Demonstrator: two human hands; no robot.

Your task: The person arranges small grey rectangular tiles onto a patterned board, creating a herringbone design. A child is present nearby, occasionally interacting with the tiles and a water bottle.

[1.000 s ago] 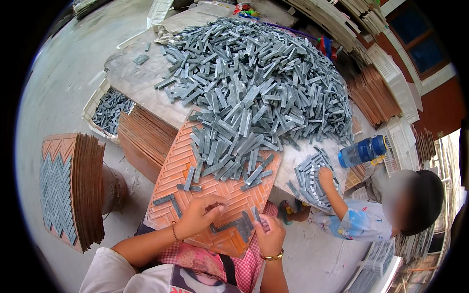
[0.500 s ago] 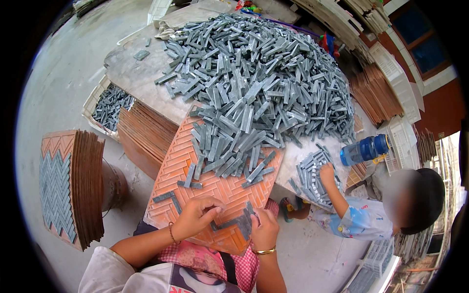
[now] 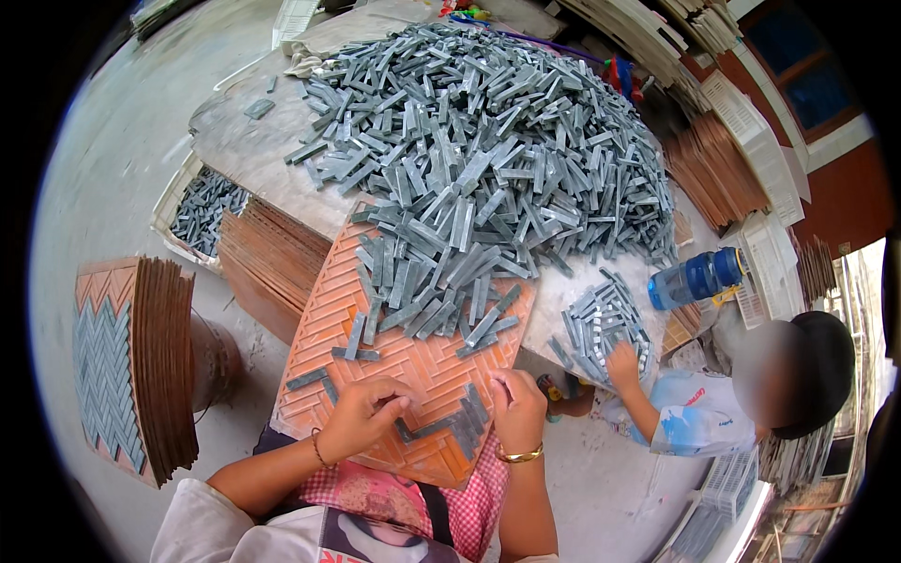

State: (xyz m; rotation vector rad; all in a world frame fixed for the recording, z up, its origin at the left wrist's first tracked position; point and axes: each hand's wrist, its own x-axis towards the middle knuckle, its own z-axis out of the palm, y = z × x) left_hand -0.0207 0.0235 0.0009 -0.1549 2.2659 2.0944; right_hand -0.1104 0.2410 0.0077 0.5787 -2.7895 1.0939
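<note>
An orange-brown template board (image 3: pixel 324 310) with raised herringbone ridges lies in front of me. Grey stone strips (image 3: pixel 460 424) fill part of its lower right in a zigzag, and other strips (image 3: pixel 310 378) sit at its left edge. My left hand (image 3: pixel 368 418) hovers over the lower board, thumb and fingers pressed together; whatever they hold, if anything, is hidden. By the board's right edge, my right hand (image 3: pixel 520 413) is closed, curled just beside the laid strips, with no strip showing in it. Loose strips (image 3: pixel 422 291) spill onto the board's upper part.
A big heap of grey strips (image 3: pixel 469 141) covers the table (image 3: pixel 253 150). Stacked boards (image 3: pixel 164 366) stand left, beside a crate of strips (image 3: pixel 174 202). At right, another person's hand (image 3: pixel 622 364) touches a small strip pile, near a blue bottle (image 3: pixel 694 280).
My right hand has drawn back from the laid strips, up and to the right. My left hand has shifted slightly left. The other person's hand has moved down a little.
</note>
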